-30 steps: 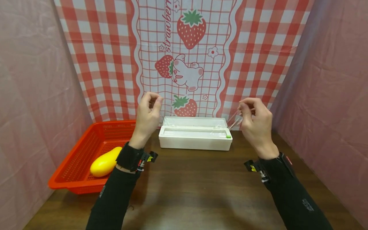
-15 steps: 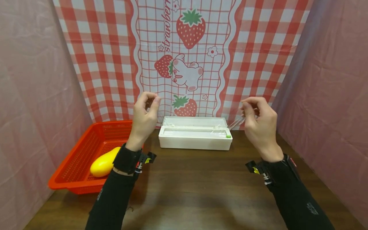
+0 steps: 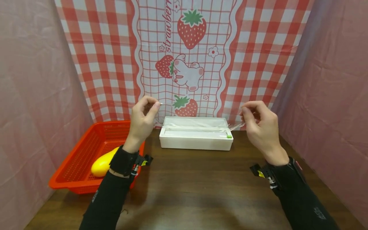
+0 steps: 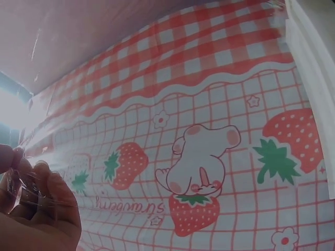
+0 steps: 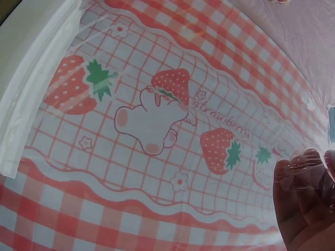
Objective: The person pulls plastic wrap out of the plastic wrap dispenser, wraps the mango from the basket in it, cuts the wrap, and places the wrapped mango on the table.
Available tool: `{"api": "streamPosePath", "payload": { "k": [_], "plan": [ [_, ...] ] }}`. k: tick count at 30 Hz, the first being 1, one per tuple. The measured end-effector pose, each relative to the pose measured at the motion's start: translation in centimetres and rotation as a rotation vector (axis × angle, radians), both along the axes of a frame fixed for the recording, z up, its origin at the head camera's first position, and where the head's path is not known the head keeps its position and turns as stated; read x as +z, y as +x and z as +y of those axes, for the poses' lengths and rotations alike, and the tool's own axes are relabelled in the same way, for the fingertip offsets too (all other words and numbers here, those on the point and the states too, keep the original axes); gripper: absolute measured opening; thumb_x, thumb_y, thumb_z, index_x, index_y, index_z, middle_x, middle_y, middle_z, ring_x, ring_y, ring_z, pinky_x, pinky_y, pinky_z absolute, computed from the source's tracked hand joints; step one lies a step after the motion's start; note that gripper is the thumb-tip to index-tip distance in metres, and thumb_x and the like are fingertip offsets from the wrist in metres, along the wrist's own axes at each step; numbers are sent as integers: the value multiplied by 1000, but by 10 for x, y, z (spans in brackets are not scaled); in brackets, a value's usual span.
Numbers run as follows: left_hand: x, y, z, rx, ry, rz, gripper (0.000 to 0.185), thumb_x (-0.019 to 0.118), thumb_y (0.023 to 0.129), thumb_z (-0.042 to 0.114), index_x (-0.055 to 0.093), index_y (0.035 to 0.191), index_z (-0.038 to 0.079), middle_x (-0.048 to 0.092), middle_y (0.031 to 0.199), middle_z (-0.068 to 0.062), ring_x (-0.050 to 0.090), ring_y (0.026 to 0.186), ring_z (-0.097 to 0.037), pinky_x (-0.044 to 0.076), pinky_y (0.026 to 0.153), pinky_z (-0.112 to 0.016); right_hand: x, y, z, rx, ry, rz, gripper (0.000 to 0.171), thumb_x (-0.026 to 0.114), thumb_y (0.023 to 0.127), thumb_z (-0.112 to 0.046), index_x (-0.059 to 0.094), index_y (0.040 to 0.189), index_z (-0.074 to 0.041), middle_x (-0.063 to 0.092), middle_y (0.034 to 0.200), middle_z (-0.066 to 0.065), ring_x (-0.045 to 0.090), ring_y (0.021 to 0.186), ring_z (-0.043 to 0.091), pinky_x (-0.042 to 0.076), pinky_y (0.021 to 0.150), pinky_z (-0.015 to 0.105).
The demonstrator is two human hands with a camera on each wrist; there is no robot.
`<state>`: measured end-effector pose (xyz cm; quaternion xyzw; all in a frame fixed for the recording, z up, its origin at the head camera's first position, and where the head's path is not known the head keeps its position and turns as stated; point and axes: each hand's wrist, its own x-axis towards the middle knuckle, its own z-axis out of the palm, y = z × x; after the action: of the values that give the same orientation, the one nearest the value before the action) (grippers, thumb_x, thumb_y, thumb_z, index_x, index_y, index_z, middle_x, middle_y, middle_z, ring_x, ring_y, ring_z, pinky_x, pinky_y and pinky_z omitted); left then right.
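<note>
Both hands are raised in front of the strawberry cloth, wide apart, with a sheet of clear cling film (image 3: 237, 126) between them. My left hand (image 3: 141, 123) pinches one edge between thumb and fingertips; the left wrist view shows film wrinkled over that hand's fingers (image 4: 65, 212). My right hand (image 3: 262, 129) pinches the other side, and in the right wrist view film also crosses its fingers (image 5: 288, 198). Below and behind the film stands a white cling film box (image 3: 195, 143), lid up, with a green slider (image 3: 229, 136) at its right end. The film's middle is nearly invisible.
An orange-red plastic basket (image 3: 69, 184) stands on the wooden table (image 3: 184, 185) at left, a yellow mango (image 3: 104, 163) inside it. My left forearm overlaps the basket in the head view. A checked strawberry cloth (image 3: 109, 48) hangs behind, with pink cloth walls (image 3: 325, 95) at the sides.
The hands have drawn farther apart, the left moving left and the right moving right. Both have dipped slightly. More wrinkled film now shows across the box's top. Basket and box stay put.
</note>
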<state>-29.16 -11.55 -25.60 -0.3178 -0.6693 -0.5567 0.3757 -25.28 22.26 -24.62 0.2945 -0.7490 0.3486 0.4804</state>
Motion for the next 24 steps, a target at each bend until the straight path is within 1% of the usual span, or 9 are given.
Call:
{"api": "streamPosePath", "payload": {
  "k": [3,5,8,13,16,18,21,24],
  "plan": [
    [0,1,0,-14,-8,-17,14,58,100,7,62,99,-6,56,83,-9,48,72,-19,40,66,-27,0,0,2,32,29,-21,10,60,97,6,65,105,7,66,85,10,55,69,3,43,59,13],
    [-1,1,0,-17,-15,-25,14,59,100,7,62,100,-6,56,85,-10,48,73,-19,40,67,-27,-1,0,2,57,28,-44,9,60,97,6,65,105,7,65,84,9,56,67,5,44,58,13],
    [-3,1,0,-17,-26,-44,14,59,100,8,62,100,-6,55,85,-10,47,73,-20,39,66,-27,-6,0,1,106,-14,-99,9,59,98,7,65,105,6,64,84,8,57,65,8,46,57,14],
    [-8,4,0,-19,-37,-80,13,58,100,8,62,99,-5,55,84,-9,48,74,-19,41,68,-27,-15,4,-1,175,-86,-225,10,57,100,4,65,106,4,63,84,10,59,65,14,48,59,18],
    [-12,5,1,-41,-51,-87,12,59,100,7,62,97,-4,55,83,-10,49,73,-19,42,68,-26,-19,5,0,187,-99,-285,10,57,100,3,65,105,3,63,82,10,59,63,18,48,58,20],
    [-15,5,3,-68,-72,-84,12,59,100,6,63,96,-4,56,82,-12,50,72,-19,43,67,-26,-21,6,1,197,-99,-322,9,57,101,2,65,105,3,64,82,10,59,63,19,49,57,21],
    [-21,7,4,-106,-122,-90,12,59,100,7,64,97,-4,57,81,-14,50,70,-19,44,66,-26,-25,7,3,213,-89,-375,9,57,101,0,65,104,2,65,84,10,59,65,18,50,58,23],
    [-29,10,4,-131,-175,-119,10,60,99,7,64,97,-2,57,80,-12,50,71,-19,43,66,-26,-31,8,5,243,-78,-427,8,57,102,0,64,104,3,65,85,10,60,68,17,51,59,24]
  ]
}}
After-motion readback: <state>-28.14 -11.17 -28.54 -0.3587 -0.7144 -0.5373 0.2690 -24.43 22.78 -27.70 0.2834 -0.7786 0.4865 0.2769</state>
